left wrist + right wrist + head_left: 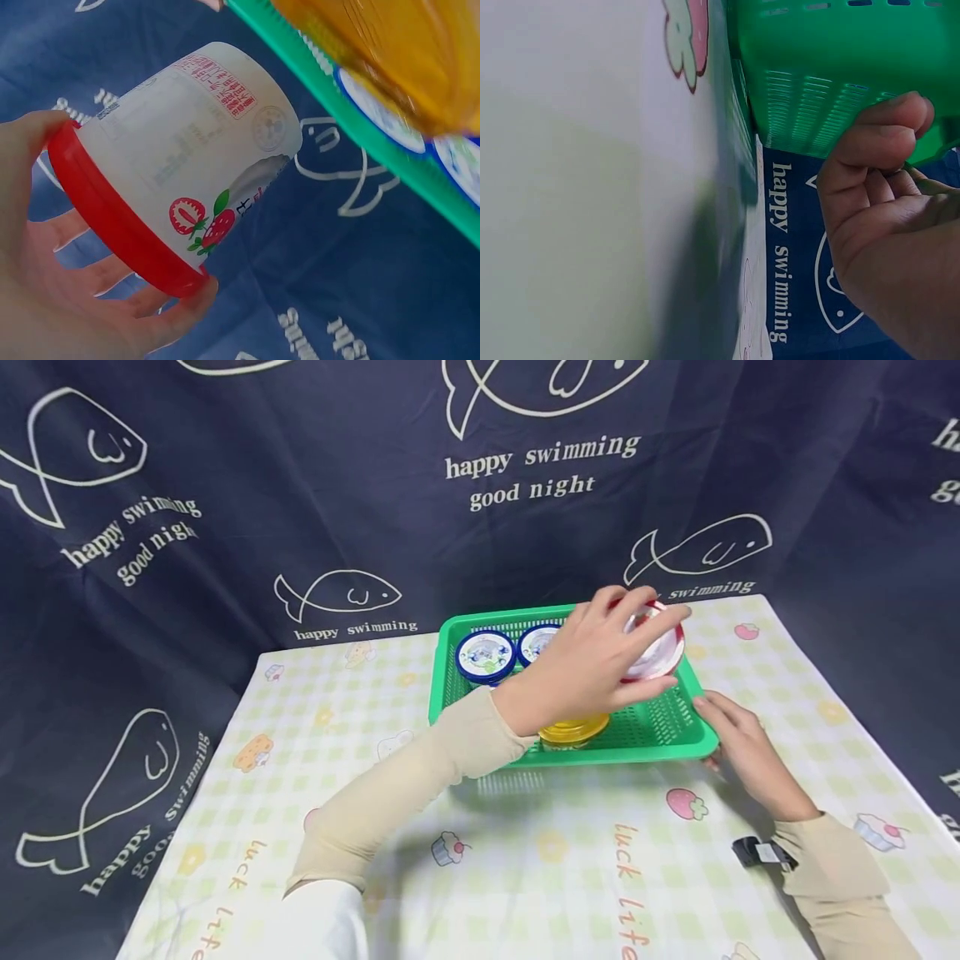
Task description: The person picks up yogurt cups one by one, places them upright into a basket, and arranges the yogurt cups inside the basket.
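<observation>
My left hand (588, 664) grips a white tub (191, 124) by its red lid (120, 217), thumb on one side and fingers on the other. Strawberries and red print show on its wall. In the head view the tub is tilted over the right part of a green plastic basket (637, 753). My right hand (742, 747) holds the basket's right end, its fingers curled at the rim in the right wrist view. Inside the basket stand two blue-lidded tubs (486, 655) at the back left and a yellow tub (573, 731) at the front, partly hidden by my left arm.
The basket stands near the back of a table with a checked, printed cloth (495, 877). Behind it hangs a dark blue curtain (360, 510) with fish drawings and lettering. A small black device (761, 853) is on my right wrist.
</observation>
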### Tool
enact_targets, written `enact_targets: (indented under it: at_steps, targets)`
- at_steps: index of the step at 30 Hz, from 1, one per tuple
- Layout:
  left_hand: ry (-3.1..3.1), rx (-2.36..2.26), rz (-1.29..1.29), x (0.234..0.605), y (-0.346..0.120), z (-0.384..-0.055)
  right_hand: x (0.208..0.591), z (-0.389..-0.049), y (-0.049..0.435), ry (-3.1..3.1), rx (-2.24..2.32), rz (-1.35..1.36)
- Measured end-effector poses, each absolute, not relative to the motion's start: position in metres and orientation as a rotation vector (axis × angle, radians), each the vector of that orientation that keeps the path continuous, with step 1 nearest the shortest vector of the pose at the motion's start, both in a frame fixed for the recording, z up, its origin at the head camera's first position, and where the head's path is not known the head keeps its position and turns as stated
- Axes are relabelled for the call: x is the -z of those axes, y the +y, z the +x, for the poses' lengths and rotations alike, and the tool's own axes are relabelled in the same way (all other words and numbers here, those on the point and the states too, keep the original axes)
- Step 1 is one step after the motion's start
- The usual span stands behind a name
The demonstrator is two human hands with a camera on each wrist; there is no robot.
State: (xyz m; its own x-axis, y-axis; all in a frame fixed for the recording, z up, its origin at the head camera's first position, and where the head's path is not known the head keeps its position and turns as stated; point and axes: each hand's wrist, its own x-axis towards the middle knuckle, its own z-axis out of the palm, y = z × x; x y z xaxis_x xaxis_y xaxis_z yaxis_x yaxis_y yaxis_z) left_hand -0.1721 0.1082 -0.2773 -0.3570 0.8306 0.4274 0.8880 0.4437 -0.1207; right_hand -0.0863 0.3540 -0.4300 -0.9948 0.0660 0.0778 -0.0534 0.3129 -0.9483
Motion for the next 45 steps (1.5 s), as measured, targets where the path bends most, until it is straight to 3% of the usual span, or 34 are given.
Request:
enact_targets:
  at_steps: [15, 45]
  targets:
    - [-2.319, 0.105, -1.603, 0.311, 0.143, -0.163, 0.434, -0.086, 0.357, -2.459, -1.772, 0.044]
    - [-2.530, -0.239, -1.715, 0.342, 0.165, -0.158, 0.434, -0.087, 0.362, -2.525, -1.708, 0.154]
